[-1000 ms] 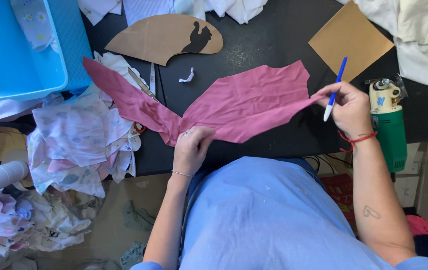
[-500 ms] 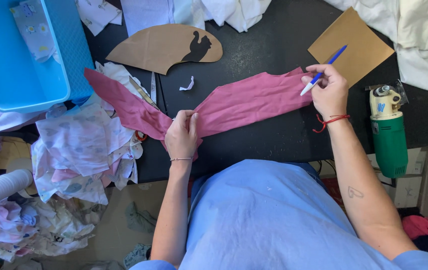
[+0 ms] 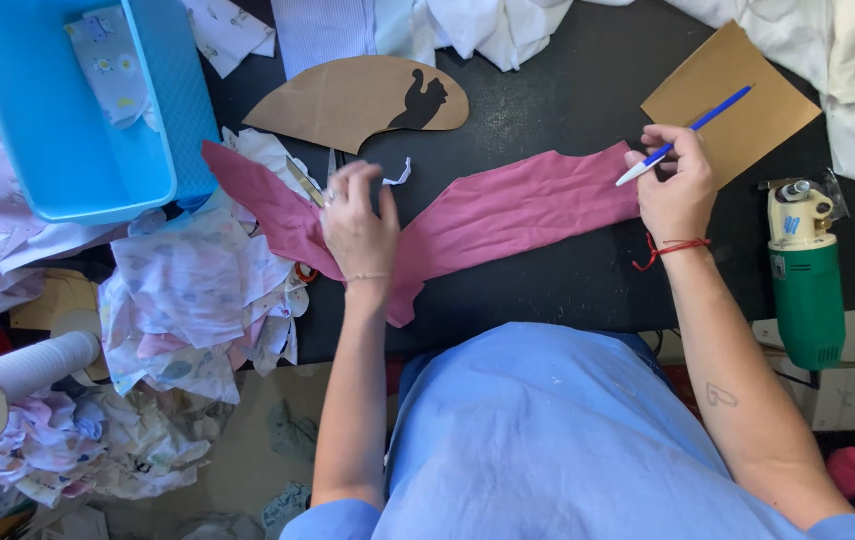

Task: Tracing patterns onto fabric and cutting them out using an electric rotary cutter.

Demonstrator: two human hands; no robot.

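A long pink piece of cloth (image 3: 507, 215) lies across the black table (image 3: 567, 100). My left hand (image 3: 359, 225) rests on its middle, fingers spread toward the far side, close to a pair of scissors (image 3: 307, 180) half hidden under the fabric. My right hand (image 3: 675, 190) presses the cloth's right end and holds a blue and white pen (image 3: 682, 135) pointing up and to the right.
A curved cardboard template (image 3: 347, 100) with a black animal shape lies beyond the cloth. A square of brown card (image 3: 732, 95) sits at right, beside a green cutting machine (image 3: 807, 275). A blue plastic bin (image 3: 77, 110) and heaps of printed fabric scraps (image 3: 192, 290) fill the left.
The pink cloth has been folded narrower into a long strip. My left hand has moved forward over its middle. My right hand with the pen shifted up and slightly left.
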